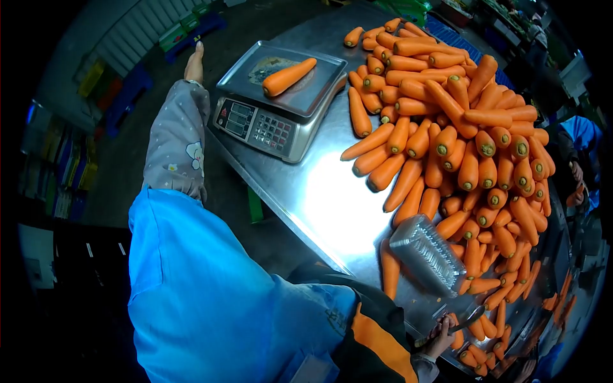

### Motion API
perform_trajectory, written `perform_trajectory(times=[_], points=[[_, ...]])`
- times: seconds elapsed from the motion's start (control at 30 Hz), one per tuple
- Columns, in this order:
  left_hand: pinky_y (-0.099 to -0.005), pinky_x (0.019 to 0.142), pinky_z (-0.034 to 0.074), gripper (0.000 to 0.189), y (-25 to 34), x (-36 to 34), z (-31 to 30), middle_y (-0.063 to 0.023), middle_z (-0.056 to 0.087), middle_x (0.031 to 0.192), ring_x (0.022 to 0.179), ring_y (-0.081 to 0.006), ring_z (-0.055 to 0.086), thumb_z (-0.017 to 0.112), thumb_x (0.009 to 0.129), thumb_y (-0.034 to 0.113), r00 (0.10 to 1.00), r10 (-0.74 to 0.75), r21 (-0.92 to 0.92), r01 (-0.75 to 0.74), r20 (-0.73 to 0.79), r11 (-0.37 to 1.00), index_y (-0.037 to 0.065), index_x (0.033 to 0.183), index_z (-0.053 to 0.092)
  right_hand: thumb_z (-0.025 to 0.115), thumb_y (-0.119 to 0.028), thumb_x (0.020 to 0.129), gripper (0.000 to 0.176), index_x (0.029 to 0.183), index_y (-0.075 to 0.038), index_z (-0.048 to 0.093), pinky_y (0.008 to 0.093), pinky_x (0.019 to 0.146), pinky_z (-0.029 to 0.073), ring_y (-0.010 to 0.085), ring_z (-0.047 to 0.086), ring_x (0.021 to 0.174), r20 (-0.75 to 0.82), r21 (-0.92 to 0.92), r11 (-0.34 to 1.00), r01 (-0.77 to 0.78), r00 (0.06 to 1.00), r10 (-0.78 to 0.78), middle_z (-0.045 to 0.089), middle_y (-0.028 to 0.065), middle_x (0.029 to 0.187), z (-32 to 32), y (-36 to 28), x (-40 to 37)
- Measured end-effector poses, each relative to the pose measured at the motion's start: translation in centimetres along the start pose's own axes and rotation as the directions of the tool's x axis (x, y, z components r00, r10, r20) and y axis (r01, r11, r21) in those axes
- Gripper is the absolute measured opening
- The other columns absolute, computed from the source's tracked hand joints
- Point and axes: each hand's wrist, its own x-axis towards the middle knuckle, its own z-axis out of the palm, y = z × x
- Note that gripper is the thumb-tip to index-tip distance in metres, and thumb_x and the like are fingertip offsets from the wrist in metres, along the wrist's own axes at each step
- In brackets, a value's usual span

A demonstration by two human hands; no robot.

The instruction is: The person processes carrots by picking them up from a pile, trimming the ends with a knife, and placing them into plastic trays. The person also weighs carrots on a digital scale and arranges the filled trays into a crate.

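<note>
My left hand (pixel 195 64) is stretched out at the upper left, beside the scale, its fingers extended and nothing visible in it. One carrot (pixel 288 77) lies on the metal pan of the digital scale (pixel 274 134). At the lower right, my right hand (pixel 440 339) is closed around a dark, curved, thin tool (pixel 471 318), its exact kind unclear. Above that hand, a clear plastic tray stack (pixel 428 255) rests tilted against the carrots. A large pile of carrots (pixel 469 169) covers the right part of the metal table (pixel 297 201).
Another person's hand (pixel 527 370) shows at the bottom right. A co-worker in blue (pixel 582 137) stands at the right edge, beyond the carrots. Crates (pixel 124 96) stand on the floor at the left. The table's near edge runs diagonally below the scale.
</note>
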Motion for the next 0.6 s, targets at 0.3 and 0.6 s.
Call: perform_trajectory(times=[0.3,0.6], points=[[-0.0493,0.110,0.018,0.093,-5.7,3.3,6.3,-0.0208,0.027,0.146,0.135,-0.0382,0.023,0.056,0.074,0.069,0.959,-0.072,0.447,-0.062,0.276,0.892,0.013,0.143,0.029,0.059,-0.016,0.089,0.015,0.095,-0.002,0.056,0.0195,0.033,0.030,0.0043,0.037,0.039,-0.135,0.004,1.000,0.009,0.991,-0.008,0.058,0.0047,0.073,-2.0,1.7,-1.5],[-0.0362,0.094,0.040,0.073,-10.7,-1.1,13.7,-0.0162,0.047,0.128,0.116,-0.0261,0.048,0.069,0.077,0.032,0.844,0.006,0.439,-0.285,0.536,0.852,0.009,0.138,0.035,0.061,-0.018,0.087,0.015,0.095,-0.005,0.062,0.0199,0.035,0.029,0.0048,0.038,0.039,-0.297,0.092,0.995,-0.038,0.953,0.063,0.060,0.0033,0.070,-3.2,0.7,-3.0]])
